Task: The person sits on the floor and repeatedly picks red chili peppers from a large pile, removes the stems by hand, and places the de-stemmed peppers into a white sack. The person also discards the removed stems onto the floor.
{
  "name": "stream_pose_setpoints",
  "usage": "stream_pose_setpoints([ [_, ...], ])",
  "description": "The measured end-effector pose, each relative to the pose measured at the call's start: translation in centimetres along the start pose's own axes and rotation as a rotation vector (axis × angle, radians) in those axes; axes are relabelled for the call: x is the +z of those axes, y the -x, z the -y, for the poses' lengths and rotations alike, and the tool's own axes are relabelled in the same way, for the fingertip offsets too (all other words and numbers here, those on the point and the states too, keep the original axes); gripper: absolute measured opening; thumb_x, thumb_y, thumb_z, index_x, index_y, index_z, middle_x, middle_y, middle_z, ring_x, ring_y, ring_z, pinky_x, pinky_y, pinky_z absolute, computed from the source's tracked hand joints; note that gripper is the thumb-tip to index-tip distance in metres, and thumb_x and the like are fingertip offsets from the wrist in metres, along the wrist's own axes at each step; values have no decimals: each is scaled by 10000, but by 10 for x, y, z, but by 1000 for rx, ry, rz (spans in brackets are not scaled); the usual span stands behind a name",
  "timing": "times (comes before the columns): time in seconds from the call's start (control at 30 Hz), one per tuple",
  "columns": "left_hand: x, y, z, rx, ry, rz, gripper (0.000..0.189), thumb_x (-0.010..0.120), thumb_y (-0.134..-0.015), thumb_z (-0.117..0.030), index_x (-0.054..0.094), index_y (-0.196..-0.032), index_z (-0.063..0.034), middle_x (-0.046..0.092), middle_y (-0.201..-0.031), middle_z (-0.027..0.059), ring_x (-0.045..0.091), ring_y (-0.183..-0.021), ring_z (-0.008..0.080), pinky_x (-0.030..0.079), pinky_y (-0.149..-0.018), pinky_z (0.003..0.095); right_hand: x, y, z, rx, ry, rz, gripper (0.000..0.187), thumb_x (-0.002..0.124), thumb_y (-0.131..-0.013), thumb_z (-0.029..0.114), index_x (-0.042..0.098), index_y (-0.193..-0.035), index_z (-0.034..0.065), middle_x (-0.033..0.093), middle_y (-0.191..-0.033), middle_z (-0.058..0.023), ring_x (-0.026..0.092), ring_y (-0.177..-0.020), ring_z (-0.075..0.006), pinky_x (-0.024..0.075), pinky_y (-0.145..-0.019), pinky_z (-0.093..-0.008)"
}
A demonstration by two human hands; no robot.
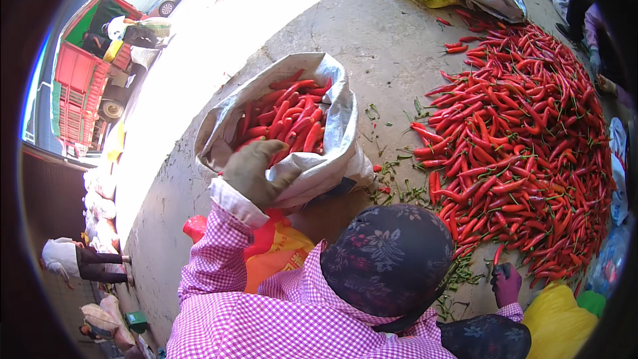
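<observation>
My left hand (pixel 255 173), in an olive work glove, is over the near rim of a white woven sack (pixel 344 154). Its thumb and fingers are apart, with sack cloth showing between them. Inside the sack lie red chili peppers (pixel 294 119); those visible show no green stems. At lower right, my right hand (pixel 506 283), in a purple glove with dark fingertips, holds one red chili pepper (pixel 498 255) upright. Beyond that hand spreads a large pile of red chili peppers (pixel 518 159), many with green stems. Dark floral cloth (pixel 389 259) covers part of the view between my hands.
Green stem scraps (pixel 406 192) litter the concrete floor (pixel 319 25). A red-and-yellow plastic bag (pixel 284 252) lies below the sack. Yellow plastic (pixel 560 316) is at lower right. Another person's gloved hand (pixel 595 61) is beside the pile. A red truck (pixel 82 77) stands at left.
</observation>
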State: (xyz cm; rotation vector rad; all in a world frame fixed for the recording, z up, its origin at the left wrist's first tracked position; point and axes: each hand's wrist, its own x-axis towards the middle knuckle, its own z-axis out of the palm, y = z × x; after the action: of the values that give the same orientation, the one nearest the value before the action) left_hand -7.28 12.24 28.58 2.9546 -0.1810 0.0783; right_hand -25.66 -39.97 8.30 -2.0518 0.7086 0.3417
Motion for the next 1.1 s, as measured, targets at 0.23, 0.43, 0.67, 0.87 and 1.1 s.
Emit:
stream_pose_setpoints([
  [0.23,41,16,-13,-115,-98,379,460,622,-818,-268,534,-1258,-166,652,-948,185,647,-867,340,501,-776,416,-32,-10,76,-296,301,243,211,609,-834,225,595,-819,15,576,-594,-71,542,-484,-149,422,-475,-303],
  [0.43,-2,26,-18,45,238,469,419,548,-884,-278,512,-1271,-120,655,-899,159,651,-796,329,512,-732,413,-29,-30,159,-370,407,318,198,593,-840,212,604,-822,15,590,-624,-97,584,-560,-212,446,-550,-341],
  [0.67,3,4,27,-353,770,-129,207,635,-893,-116,616,-1055,12,664,-961,64,614,-896,141,489,-837,262,-2,-47,242,-782,646,384,205,624,-817,239,600,-830,35,596,-726,-137,603,-675,-317,459,-617,-410],
  [0.87,21,-41,87,-356,-185,150,357,691,-784,-252,652,-1109,-110,598,-1083,131,584,-1028,304,463,-929,375,38,-58,283,-974,713,483,167,624,-831,246,613,-865,82,600,-704,-109,607,-659,-291,464,-587,-405],
  [1.1,16,-39,55,-417,120,49,273,641,-863,-200,593,-1109,-91,660,-993,113,658,-904,267,517,-815,310,82,-52,332,-1225,674,255,251,614,-830,163,638,-1078,136,632,-713,-97,630,-624,-267,485,-554,-378],
])
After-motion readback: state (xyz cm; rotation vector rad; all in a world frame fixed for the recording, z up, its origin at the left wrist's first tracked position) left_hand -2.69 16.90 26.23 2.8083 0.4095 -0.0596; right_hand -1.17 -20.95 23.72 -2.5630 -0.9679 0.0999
